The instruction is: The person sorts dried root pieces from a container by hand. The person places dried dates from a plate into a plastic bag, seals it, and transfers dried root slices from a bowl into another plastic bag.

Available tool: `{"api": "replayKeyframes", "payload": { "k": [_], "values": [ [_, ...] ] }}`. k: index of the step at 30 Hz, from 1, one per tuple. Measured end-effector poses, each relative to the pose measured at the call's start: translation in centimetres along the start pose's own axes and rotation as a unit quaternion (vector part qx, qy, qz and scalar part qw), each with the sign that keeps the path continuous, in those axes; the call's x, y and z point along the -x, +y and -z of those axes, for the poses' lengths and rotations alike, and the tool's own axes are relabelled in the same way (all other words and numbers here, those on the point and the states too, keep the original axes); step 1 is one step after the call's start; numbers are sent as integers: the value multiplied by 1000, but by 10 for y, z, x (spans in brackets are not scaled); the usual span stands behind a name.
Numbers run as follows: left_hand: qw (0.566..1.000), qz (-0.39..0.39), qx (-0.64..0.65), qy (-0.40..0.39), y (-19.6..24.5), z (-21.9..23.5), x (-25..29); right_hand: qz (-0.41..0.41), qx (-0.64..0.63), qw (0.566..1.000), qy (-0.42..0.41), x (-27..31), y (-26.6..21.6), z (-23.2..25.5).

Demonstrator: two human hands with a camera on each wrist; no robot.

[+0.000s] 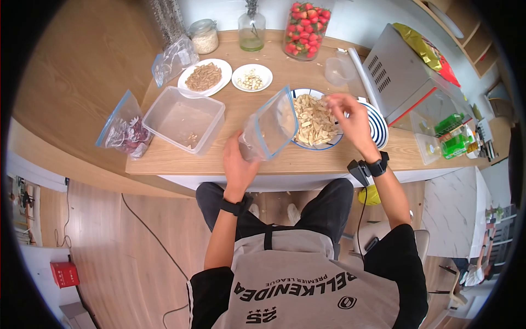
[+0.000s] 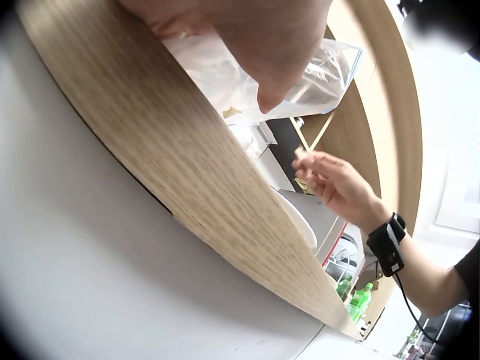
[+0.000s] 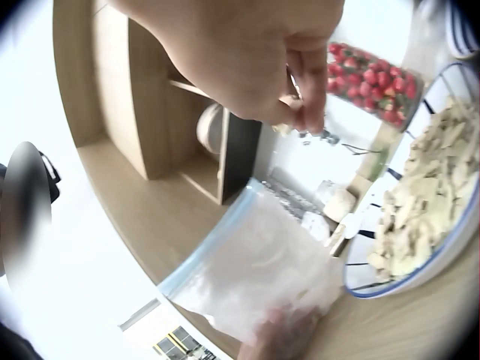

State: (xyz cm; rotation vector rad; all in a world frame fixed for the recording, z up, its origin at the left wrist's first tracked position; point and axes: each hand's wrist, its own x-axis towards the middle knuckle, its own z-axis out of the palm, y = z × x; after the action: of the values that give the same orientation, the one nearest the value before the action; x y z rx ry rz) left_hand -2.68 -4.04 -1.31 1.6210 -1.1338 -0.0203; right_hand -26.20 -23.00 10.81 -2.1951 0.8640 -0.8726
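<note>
My left hand (image 1: 240,164) holds a clear zip bag (image 1: 269,129) by its lower side, its blue-edged mouth tilted toward the bowl. A few pale bits show inside the bag. Beside it stands a white bowl with a blue rim (image 1: 316,147), heaped with pale dried slices (image 1: 315,118). Above the bowl's right side, my right hand (image 1: 353,115) has thumb and fingertips together. They pinch a small pale slice (image 2: 300,152), best seen in the left wrist view. In the right wrist view the bag (image 3: 259,262) hangs below this hand, left of the bowl.
Left of the bag sits a plastic box (image 1: 183,123) with a few slices, beside a bag of dark red pieces (image 1: 129,131). Two white plates (image 1: 224,68) (image 1: 252,86) carry brown strips and pale pieces. A strawberry jar (image 1: 307,30), a striped plate (image 1: 378,126) and a grey appliance (image 1: 402,71) stand around.
</note>
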Motion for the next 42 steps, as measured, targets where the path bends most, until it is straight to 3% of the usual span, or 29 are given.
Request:
{"api": "replayKeyframes", "payload": {
  "k": [2,3,5,6,8,9,11,12,13,15,16,19,24,29,37,40,42],
  "values": [
    [1000,-2,-5,-1,0,0,0,125,-52,977,165,4,-26,7],
    [1000,-5,-7,-3,0,0,1,121,-54,977,168,6,-45,10],
    [1000,11,7,-15,0,-1,1,193,-209,911,298,8,-77,8],
    [999,28,23,-21,0,-2,0,190,-208,910,303,12,-79,3],
    [999,29,22,-23,2,-2,0,191,-106,957,191,20,-79,-7],
    [999,32,21,-22,3,-1,-1,189,-106,957,195,20,-82,-10],
    [999,30,38,-21,4,0,-2,256,48,962,79,17,-85,-14],
    [998,33,57,-14,5,-1,-2,206,9,974,89,16,-80,-11],
    [998,35,58,-10,5,-2,-3,209,10,974,85,13,-71,-5],
    [998,38,47,-12,4,-1,-1,72,51,996,30,8,-46,7],
    [998,35,49,-11,4,-1,-2,47,85,995,1,7,-23,6],
    [998,32,45,-10,5,-2,-3,77,194,976,-62,16,19,-6],
    [999,32,-9,-19,3,1,0,13,157,986,-51,22,33,-28],
    [999,32,10,-19,4,0,-2,15,133,990,-38,22,31,-28],
    [999,27,16,-13,6,0,-2,38,107,991,64,27,34,-24],
    [999,33,-4,-14,7,0,-1,71,0,965,251,23,-1,-2],
    [1000,18,-3,-11,7,-1,0,108,-100,916,373,25,-35,17]
  ]
}}
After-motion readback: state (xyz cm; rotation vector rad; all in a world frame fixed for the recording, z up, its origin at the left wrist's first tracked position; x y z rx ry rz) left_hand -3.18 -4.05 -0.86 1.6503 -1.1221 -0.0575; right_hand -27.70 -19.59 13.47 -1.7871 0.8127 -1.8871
